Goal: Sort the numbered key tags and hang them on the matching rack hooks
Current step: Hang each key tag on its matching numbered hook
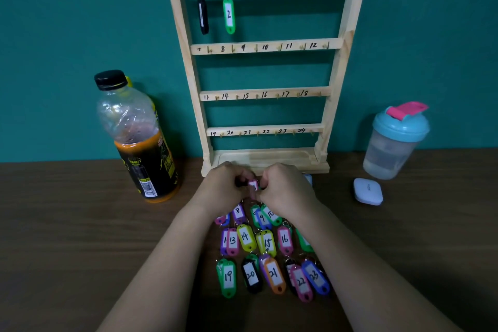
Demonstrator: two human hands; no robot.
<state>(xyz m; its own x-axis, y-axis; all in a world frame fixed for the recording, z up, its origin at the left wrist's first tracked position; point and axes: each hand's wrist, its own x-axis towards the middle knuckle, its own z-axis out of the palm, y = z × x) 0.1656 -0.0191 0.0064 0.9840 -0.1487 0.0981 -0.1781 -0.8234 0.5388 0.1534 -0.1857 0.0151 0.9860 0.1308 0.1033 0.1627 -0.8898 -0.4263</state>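
Observation:
A wooden rack (338, 67) with four rows of numbered hooks stands at the back of the table. A black tag (203, 15) hangs on hook 1 and a green tag marked 2 (229, 15) on hook 2. In front of the rack's base, my left hand (223, 186) and my right hand (285, 187) meet and both pinch one small pink tag (253, 185); its number is hidden. Below my hands, several coloured numbered tags lie in rows on the table, among them a green 19 (227, 276) and an orange 21 (274, 275).
A half-full drink bottle (140, 137) stands left of the rack. A shaker cup with a teal lid (394, 140) stands to the right, with a small white case (367, 191) in front of it. The dark wooden table (67, 224) runs to both sides.

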